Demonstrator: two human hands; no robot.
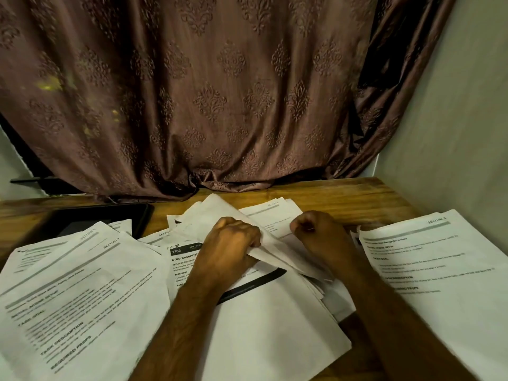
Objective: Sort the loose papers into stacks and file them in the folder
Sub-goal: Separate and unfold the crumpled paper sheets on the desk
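Loose printed papers cover the wooden table [343, 196]. My left hand [228, 248] grips a raised, folded-over bundle of white sheets [217, 213] in the middle of the pile. My right hand [319, 232] sits just right of it with its fingers curled into a fist over the sheets; whether it pinches a sheet I cannot tell. A black folder [90, 218] lies flat at the back left, partly under papers. A sheet headed "3703 Drop Essential" [181, 259] lies left of my left wrist. A blank sheet with a black bar [264, 320] lies under my forearms.
A spread of printed pages [68, 292] fills the left front, and another page stack [439, 270] lies at the right. A brown patterned curtain [220, 92] hangs behind the table. A pale wall [467, 119] closes the right side.
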